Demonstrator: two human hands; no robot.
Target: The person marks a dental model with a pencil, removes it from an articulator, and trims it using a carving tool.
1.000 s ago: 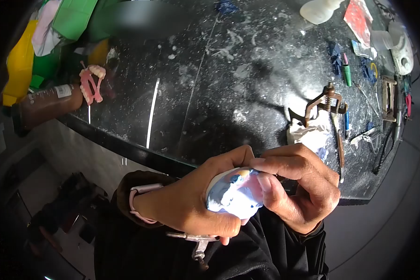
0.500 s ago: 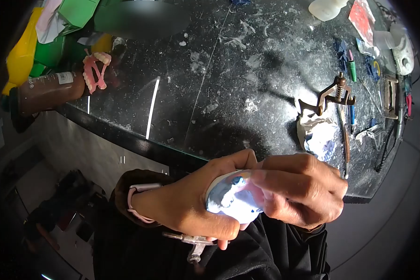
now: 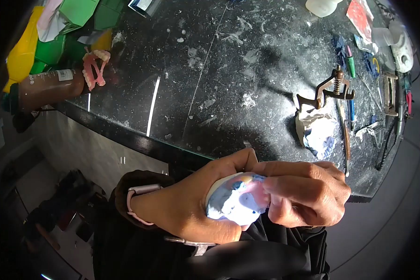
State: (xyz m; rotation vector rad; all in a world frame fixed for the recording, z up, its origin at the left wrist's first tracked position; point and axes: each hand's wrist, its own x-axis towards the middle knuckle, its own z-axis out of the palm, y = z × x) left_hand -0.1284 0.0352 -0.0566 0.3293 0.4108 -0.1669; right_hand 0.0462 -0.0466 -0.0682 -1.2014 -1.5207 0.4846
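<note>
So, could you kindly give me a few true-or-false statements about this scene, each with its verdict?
1. The left hand holds the dental model. True.
2. The right hand lies flat on the bench. False: its fingers are at the model's edge.
3. A pink band circles the left wrist. True.
4. The pink denture piece is right of the spring-fitted metal frame. False: it appears on its left.
5. The brown bottle bears a pale label. True.
</note>
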